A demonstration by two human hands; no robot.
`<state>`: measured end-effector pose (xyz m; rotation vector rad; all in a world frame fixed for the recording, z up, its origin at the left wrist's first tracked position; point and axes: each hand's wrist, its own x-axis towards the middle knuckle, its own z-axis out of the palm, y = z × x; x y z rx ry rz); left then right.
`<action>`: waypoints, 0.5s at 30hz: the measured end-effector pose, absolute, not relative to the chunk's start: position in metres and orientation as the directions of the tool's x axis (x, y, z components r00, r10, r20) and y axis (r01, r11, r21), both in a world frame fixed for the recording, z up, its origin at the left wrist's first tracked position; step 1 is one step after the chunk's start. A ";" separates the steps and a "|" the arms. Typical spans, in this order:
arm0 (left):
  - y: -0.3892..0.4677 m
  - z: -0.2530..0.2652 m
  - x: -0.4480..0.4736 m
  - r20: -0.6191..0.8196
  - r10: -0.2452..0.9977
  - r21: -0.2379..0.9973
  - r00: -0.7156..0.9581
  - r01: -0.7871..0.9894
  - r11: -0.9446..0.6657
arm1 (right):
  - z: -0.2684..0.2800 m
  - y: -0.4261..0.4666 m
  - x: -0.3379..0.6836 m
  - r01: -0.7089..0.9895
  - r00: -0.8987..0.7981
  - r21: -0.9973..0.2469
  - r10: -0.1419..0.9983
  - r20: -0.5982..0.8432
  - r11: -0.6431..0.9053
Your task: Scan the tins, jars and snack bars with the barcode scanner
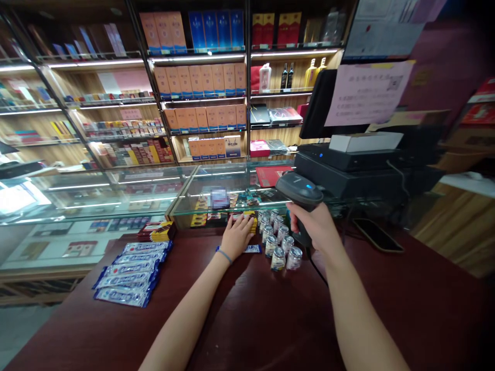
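My right hand [317, 226] is wrapped round the handle of a black barcode scanner [298, 189], its head raised above the counter and a small blue light lit. My left hand [236, 237] lies with fingers stretched out over red and yellow snack packs [252, 222] by the glass case. Beneath that hand is a blue-and-white wrapped bar [253, 249], partly covered. Between my hands stand several small clear jars with silver lids [278, 257]. More blue-and-white wrapped bars [129, 273] lie overlapped on the left of the counter.
Another pile of red and yellow packs [158, 231] sits at the counter's left back edge. A glass display case [189, 178] runs behind. A phone [377, 235] lies at right, below a black monitor [319, 105]. The scanner's cable [317, 269] trails onto the dark red counter [266, 324].
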<state>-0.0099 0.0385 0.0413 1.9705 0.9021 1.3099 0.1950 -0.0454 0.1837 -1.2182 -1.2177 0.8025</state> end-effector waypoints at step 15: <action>0.044 0.089 -0.113 0.672 0.740 0.663 -0.028 0.468 -0.584 | 0.175 -0.059 0.136 0.283 0.174 -0.933 0.945 0.278 0.223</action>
